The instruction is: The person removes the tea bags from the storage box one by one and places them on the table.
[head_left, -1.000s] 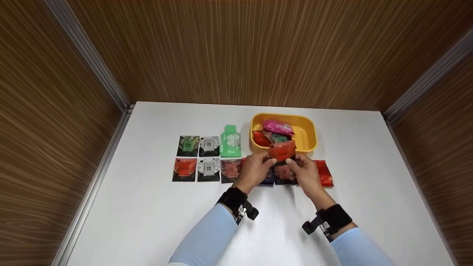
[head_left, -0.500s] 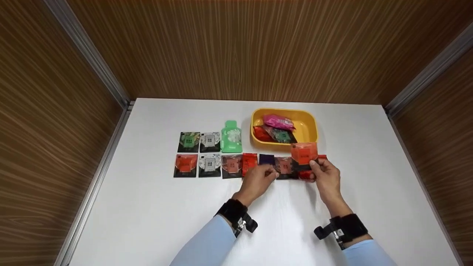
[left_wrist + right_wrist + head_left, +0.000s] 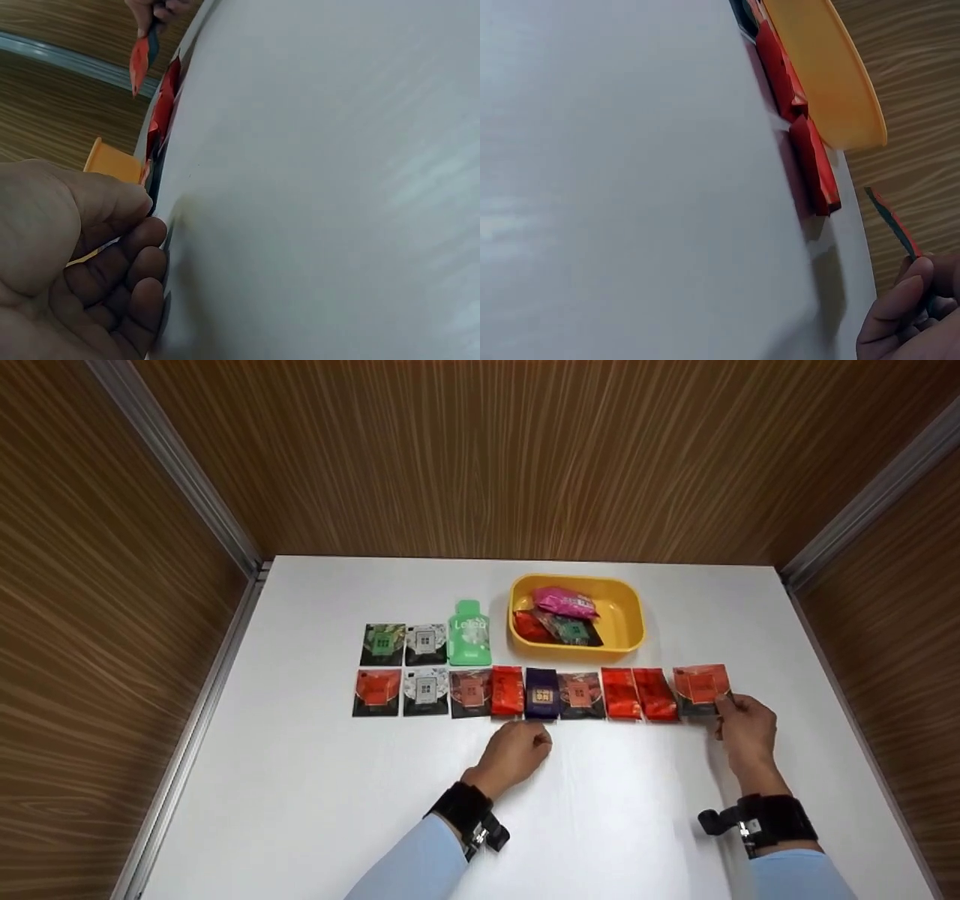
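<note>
my right hand [image 3: 746, 729] pinches the orange packet [image 3: 701, 687] by its near corner, thumb and fingers curled on it, and holds it at the right end of the front row of packets [image 3: 540, 694], toward the table's [image 3: 300, 780] right edge. the pinch is at the corner so the flat face stays square with the two red packets [image 3: 637, 694] just beside it. in the right wrist view the packet [image 3: 891, 221] shows only as a thin edge above the table, so i judge it tilted up and not lying flat yet; whether its far edge touches the table i cannot tell. my left hand [image 3: 517, 750] rests on the table in front of the purple packet [image 3: 541, 694], fingers loosely curled and holding nothing. the yellow tray [image 3: 626, 622], toward the far edge, holds a pink packet [image 3: 564, 603] over other packets i cannot make out. print on the packets is too small to read.
</note>
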### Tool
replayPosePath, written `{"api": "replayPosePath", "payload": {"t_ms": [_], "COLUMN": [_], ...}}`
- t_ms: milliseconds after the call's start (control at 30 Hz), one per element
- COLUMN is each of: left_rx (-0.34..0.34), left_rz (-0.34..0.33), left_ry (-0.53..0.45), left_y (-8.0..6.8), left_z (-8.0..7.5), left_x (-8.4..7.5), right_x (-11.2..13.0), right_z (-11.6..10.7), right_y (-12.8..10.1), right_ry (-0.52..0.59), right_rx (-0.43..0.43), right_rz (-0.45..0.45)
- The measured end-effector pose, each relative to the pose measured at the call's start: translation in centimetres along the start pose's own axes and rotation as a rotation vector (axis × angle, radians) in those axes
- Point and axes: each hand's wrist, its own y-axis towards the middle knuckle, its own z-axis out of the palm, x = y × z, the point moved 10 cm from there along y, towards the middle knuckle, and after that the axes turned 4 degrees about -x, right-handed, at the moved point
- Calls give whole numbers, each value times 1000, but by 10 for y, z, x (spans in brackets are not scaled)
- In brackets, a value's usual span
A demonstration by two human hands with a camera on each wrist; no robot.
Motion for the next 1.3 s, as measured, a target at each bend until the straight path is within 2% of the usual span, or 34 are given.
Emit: {"api": "replayPosePath", "payload": {"t_ms": [200,300,467,633,833,1033,1300], "left_rx": [-18,-16,-7,3,-4,-9,-26], "left_rz": [20,14,13,1,10,3,21], "left_ry": [15,14,30,14,6,14,24], "left_y": [0,0,-1,-2,-2,-2,-2], "left_z": [0,1,2,2,1,1,1], "left_x": [-2,-2,-1,0,0,1,0], "right_x": [-16,-21,-16,-9,-2,2,-2], "right_z": [-1,-1,0,5,8,8,3], "right_y": [11,16,18,15,12,13,13], "right_ry": [-62,-128,-339,-457,-502,-502,-482], "right_rx": [21,28,7,3,-50,-96,-170], "right_rz": [50,61,-12,-74,-145,-205,-203]}}
